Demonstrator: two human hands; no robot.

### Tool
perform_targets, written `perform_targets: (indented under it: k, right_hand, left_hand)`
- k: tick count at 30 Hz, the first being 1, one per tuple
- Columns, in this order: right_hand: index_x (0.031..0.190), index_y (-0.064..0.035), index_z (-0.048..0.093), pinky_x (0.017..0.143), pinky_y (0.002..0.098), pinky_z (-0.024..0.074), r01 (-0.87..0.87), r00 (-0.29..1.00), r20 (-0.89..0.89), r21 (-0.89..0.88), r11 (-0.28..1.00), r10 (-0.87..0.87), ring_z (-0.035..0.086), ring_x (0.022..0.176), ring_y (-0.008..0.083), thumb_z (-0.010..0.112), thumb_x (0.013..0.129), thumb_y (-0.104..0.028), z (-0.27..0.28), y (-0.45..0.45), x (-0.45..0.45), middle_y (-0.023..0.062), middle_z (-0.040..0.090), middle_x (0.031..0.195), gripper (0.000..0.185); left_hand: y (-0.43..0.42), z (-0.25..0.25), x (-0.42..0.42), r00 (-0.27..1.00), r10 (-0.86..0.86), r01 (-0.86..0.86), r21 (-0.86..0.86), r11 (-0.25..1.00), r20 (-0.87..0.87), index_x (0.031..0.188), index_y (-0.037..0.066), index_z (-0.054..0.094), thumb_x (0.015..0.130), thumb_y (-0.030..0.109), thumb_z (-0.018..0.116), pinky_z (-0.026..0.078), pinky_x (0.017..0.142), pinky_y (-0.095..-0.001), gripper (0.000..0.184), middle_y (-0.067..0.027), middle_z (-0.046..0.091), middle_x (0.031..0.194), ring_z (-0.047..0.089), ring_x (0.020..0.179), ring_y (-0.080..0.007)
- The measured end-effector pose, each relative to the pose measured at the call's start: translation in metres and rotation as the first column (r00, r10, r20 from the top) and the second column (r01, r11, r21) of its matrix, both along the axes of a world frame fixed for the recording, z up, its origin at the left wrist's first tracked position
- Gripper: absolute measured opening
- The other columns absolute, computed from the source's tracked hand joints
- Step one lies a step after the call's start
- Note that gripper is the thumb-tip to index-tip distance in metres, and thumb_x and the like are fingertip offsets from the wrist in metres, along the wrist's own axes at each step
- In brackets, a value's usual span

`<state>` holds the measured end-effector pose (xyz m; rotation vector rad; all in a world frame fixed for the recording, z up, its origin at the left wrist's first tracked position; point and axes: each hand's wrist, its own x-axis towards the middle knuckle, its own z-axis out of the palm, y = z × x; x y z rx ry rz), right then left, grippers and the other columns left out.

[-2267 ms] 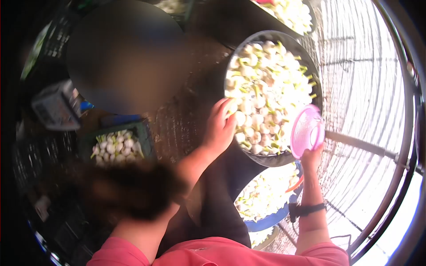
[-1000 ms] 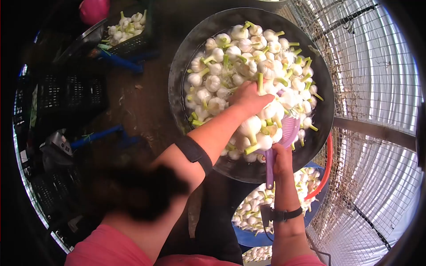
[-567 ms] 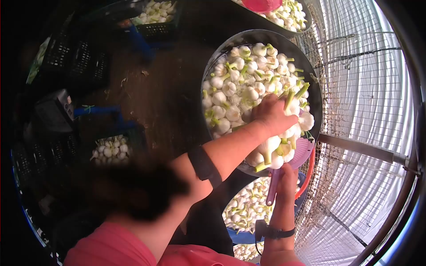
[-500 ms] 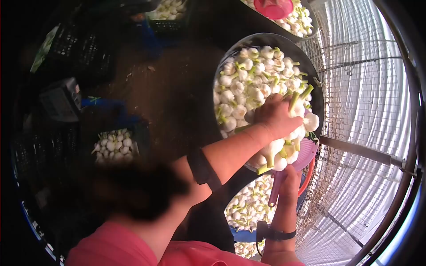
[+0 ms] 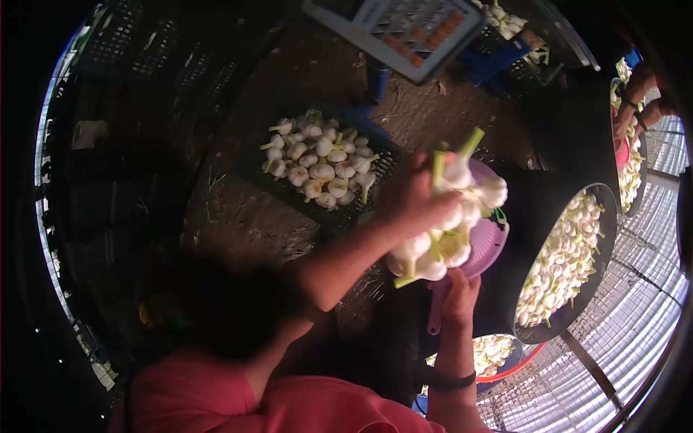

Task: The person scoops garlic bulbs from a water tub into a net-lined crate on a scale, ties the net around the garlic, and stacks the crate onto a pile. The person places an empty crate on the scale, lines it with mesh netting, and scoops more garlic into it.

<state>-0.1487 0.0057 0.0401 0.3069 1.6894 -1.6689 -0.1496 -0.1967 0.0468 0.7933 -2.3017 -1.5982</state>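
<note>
A purple plastic strainer [image 5: 488,245] with a long handle is heaped with white garlic bulbs [image 5: 456,249] on short green stems. My right hand [image 5: 460,294] is closed round the strainer near its handle, below the heap. From the left, my left hand [image 5: 416,198] grips bulbs at the top of the heap, thumb across them; its fingers are blurred and partly hidden. Under and left of my left hand, a dark perforated crate [image 5: 388,157] holds more garlic bulbs [image 5: 323,160].
A large dark tub [image 5: 605,249] of garlic stands at right, with a red-rimmed container [image 5: 511,374] below it. A scale with orange buttons [image 5: 404,32] is at the top. Another person's hand [image 5: 653,113] is at far right over more garlic. A mesh wall [image 5: 613,346] runs behind.
My view and both hands have swung left, away from the large tub, carrying the loaded strainer towards the crate of garlic. The scale has come into closer view.
</note>
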Motion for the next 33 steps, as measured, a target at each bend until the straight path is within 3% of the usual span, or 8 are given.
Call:
perform_targets:
  k: [3,5,8,12,14,20,28,33]
  right_hand:
    - [0.111,0.005,0.052,0.051,0.0254,0.0499,-0.082,0.997,0.004,0.011,0.997,0.082,0.061,0.065,0.0149,0.051,0.077,-0.001,-0.047,-0.067,0.024,0.0094,0.062,0.089,0.034]
    - [0.125,0.0007,0.042,0.064,0.0285,0.0516,-0.155,0.977,-0.144,0.007,0.988,0.155,0.062,0.076,0.0174,0.051,0.077,0.0,-0.092,-0.111,0.04,0.0068,0.061,0.098,0.049]
    - [0.139,-0.0066,0.024,0.074,0.0372,0.0505,-0.316,0.65,-0.521,0.476,0.821,0.553,0.063,0.086,0.0349,0.055,0.074,-0.003,-0.13,-0.154,0.043,0.0224,0.06,0.103,0.072]
    - [0.14,-0.0062,0.018,0.07,0.0443,0.0509,-0.181,0.311,-0.497,0.806,0.564,0.81,0.06,0.088,0.0401,0.056,0.073,-0.004,-0.135,-0.189,0.037,0.0249,0.059,0.103,0.077]
    - [0.139,-0.0057,0.019,0.071,0.0436,0.0516,-0.11,0.294,-0.509,0.822,0.558,0.809,0.06,0.09,0.0396,0.056,0.075,-0.005,-0.119,-0.193,0.039,0.0244,0.056,0.111,0.075]
    - [0.139,-0.004,0.019,0.071,0.0418,0.052,-0.016,0.152,-0.555,0.826,0.564,0.818,0.059,0.091,0.0416,0.053,0.078,-0.004,-0.087,-0.18,0.032,0.0273,0.049,0.121,0.07]
    - [0.139,-0.0052,0.022,0.081,0.0436,0.0481,0.109,0.481,-0.645,0.716,0.69,0.593,0.057,0.1,0.0422,0.049,0.078,-0.005,-0.031,-0.129,0.021,0.0282,0.051,0.117,0.067]
    - [0.13,-0.0018,0.032,0.043,0.0236,0.0503,0.213,0.893,-0.45,0.398,0.892,-0.012,0.057,0.061,0.0162,0.048,0.074,-0.002,-0.037,-0.067,0.024,0.0139,0.057,0.096,0.058]
  left_hand:
    - [-0.068,-0.079,0.065,0.972,0.172,-0.095,0.403,0.911,-0.16,0.124,0.004,0.046,0.072,0.014,0.067,0.045,0.085,-0.0287,0.057,-0.0069,0.055,0.112,0.054,0.097,-0.0154]
    - [-0.107,-0.117,0.097,0.969,0.212,-0.164,0.308,0.937,-0.127,0.129,0.008,0.042,0.074,0.011,0.066,0.042,0.091,-0.0311,0.06,-0.0069,0.051,0.118,0.05,0.104,-0.0166]
    - [-0.149,-0.182,0.136,0.849,0.499,-0.369,0.481,0.795,-0.173,0.131,0.01,0.041,0.074,0.008,0.065,0.035,0.098,-0.0303,0.062,-0.007,0.046,0.127,0.043,0.115,-0.0174]
    - [-0.217,-0.257,0.171,0.907,0.421,-0.419,-0.192,0.887,-0.037,0.124,0.005,0.046,0.074,0.018,0.066,0.037,0.096,-0.0376,0.055,-0.0169,0.049,0.122,0.046,0.115,-0.0315]
    - [-0.229,-0.258,0.181,0.814,0.58,-0.581,0.05,0.813,0.027,0.124,0.004,0.046,0.076,0.017,0.064,0.036,0.096,-0.0385,0.052,-0.0175,0.049,0.121,0.045,0.115,-0.0322]
    - [-0.192,-0.228,0.246,0.785,0.618,-0.613,-0.105,0.783,0.03,0.125,0.002,0.045,0.081,0.006,0.058,0.033,0.101,-0.0397,0.046,-0.0181,0.047,0.125,0.043,0.118,-0.0325]
    - [-0.077,-0.236,0.375,0.696,0.607,-0.704,0.203,0.68,0.383,0.131,0.003,0.036,0.079,-0.006,0.052,0.041,0.093,-0.0332,0.055,-0.0128,0.038,0.128,0.049,0.111,-0.0223]
    - [-0.076,-0.216,0.413,0.692,0.339,-0.492,0.073,0.868,0.637,0.129,0.004,0.039,0.079,0.003,0.056,0.045,0.082,-0.0304,0.053,-0.0131,0.041,0.125,0.054,0.096,-0.0194]
